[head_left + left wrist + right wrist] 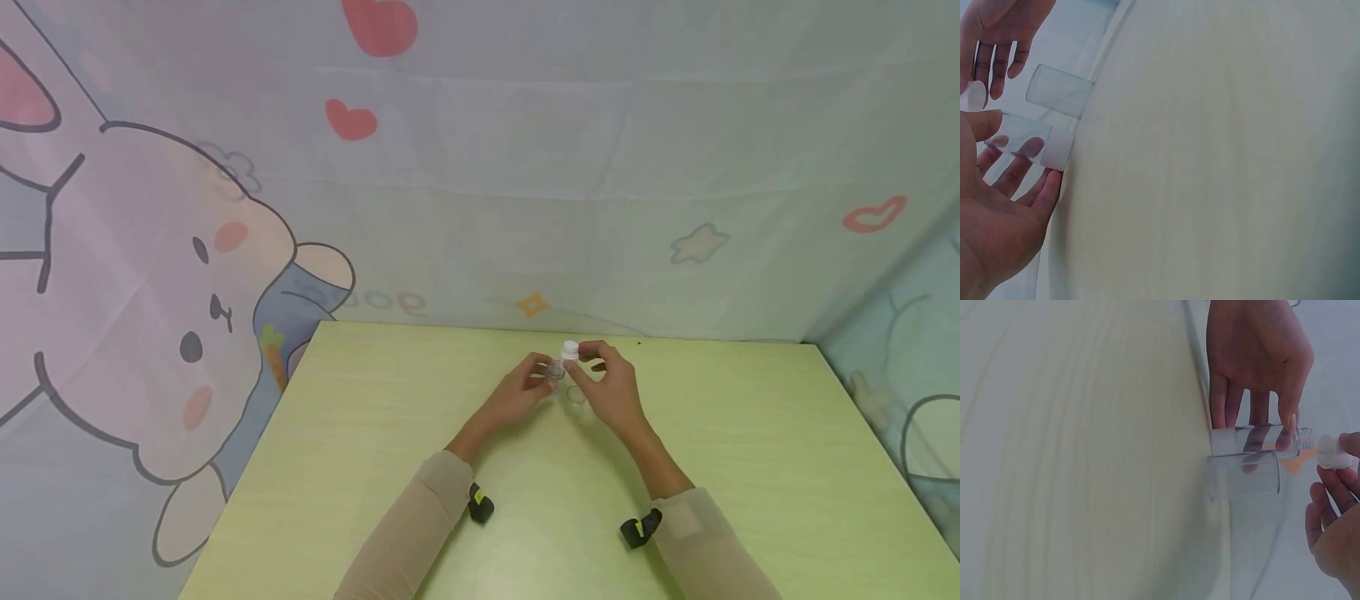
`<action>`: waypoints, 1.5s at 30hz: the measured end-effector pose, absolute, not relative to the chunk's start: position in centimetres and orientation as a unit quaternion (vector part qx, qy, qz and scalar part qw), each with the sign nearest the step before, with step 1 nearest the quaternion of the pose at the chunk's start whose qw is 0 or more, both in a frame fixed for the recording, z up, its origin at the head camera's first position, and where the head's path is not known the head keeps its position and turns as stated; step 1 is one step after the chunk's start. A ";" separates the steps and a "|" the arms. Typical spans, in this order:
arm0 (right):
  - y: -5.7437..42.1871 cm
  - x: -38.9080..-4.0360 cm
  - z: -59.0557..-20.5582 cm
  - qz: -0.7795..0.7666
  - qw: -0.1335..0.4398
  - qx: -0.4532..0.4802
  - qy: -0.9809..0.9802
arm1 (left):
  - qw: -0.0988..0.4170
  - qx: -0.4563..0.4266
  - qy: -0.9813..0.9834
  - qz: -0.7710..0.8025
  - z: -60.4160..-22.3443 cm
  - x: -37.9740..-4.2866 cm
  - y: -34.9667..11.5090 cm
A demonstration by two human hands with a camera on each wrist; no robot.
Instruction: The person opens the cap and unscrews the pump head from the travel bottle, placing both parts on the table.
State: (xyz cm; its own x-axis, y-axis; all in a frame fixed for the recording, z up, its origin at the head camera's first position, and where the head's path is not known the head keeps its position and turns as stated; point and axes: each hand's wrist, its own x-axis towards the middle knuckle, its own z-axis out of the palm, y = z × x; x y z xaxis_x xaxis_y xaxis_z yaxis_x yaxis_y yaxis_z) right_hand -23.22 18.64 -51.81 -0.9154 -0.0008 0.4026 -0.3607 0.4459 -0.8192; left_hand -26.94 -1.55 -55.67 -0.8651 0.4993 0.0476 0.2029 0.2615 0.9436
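My left hand [517, 392] grips a small clear bottle [1265, 439] between thumb and fingers. The bottle stands upright, with a whitish band at its base and a bare threaded neck [1305, 438]. Just above that neck, my right hand [613, 392] pinches a white cap-like piece [1333, 452], which has a narrower top part [571, 347] in the head view. A gap shows between the white piece and the neck in the right wrist view. Beside the bottle, a clear open-topped cylinder [1060, 92] stands on the table, touched by neither hand.
The pale yellow-green table [420, 375] ends at a back edge not far beyond the hands. Behind it hangs a printed cloth [487, 183] with a rabbit and hearts. A small dark speck [639, 342] lies near the back edge.
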 end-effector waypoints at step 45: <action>21.5 -20.9 -50.0 0.516 0.157 0.069 -0.839 | 0.146 0.241 0.769 0.574 -55.8 -26.5 -1.9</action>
